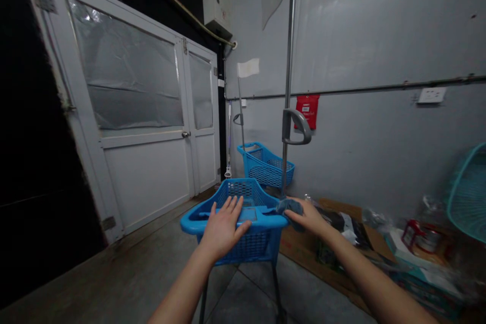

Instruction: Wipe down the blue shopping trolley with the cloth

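Note:
A blue plastic basket cart point(261, 245) stands in front of me on thin legs, with a tall metal pole point(289, 61) and a grey handle point(296, 125) rising at its back right. My left hand point(223, 227) lies flat and open on the near rim, fingers stretched forward. My right hand point(309, 216) presses a dark blue-grey cloth point(287, 206) against the rim's right corner, fingers closed over it.
A second blue basket cart point(266, 164) with its own pole stands behind by the grey wall. White double doors point(144, 126) fill the left. Flattened cardboard point(304, 248), bags, cans point(425, 238) and a teal wire chair point(469, 197) crowd the floor at right.

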Tool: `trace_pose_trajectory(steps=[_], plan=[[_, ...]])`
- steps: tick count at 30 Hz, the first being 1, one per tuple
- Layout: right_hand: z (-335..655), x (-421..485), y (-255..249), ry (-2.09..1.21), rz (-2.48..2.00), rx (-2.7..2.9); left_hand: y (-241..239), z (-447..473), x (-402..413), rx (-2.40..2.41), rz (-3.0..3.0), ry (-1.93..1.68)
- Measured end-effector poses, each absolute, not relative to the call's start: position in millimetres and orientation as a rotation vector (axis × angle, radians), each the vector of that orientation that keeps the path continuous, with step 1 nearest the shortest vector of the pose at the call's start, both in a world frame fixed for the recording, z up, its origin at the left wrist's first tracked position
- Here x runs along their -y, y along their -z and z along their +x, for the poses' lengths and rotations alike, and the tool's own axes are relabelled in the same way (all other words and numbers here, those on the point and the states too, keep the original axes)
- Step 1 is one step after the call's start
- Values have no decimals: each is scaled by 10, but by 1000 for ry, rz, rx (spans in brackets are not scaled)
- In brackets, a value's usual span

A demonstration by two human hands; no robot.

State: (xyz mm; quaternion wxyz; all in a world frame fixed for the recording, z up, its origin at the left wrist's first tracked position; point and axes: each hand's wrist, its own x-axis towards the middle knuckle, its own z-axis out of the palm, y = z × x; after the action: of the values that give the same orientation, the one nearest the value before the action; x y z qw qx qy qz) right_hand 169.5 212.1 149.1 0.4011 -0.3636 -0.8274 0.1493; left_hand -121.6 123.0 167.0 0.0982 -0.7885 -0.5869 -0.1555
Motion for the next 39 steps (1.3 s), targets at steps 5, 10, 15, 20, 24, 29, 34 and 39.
trace_pose_trajectory(steps=[5, 10, 15, 20, 24, 29, 34, 39], plan=[[1543, -1757, -1321, -275, -809, 1968, -1668, -1383, -1249, 1809, -2229, 468], [1416, -1250, -1217, -372, -673, 1998, -1675, -1733, -1310, 1890, -2101, 473], [1392, -1072, -1548, -334, -721, 1859, -1682, -1794, -1322, 1910, -2081, 481], [1321, -1426, -2495, 330, -481, 1882, -1619, -1512, -1217, 1758, -2227, 535], [1146, -1881, -2752, 608, -324, 2280, -1590, -1411, -1161, 1653, -2317, 528], [1134, -2106, -2074, 516, -316, 2483, -1632, -1453, -1195, 1643, -2410, 456], [1326, -2053, -1568, 469, -239, 2578, -1645, -1394, -1189, 1621, -2439, 461], [1366, -2153, -2081, 652, -302, 2525, -1693, -1302, -1135, 1599, -2503, 448]])
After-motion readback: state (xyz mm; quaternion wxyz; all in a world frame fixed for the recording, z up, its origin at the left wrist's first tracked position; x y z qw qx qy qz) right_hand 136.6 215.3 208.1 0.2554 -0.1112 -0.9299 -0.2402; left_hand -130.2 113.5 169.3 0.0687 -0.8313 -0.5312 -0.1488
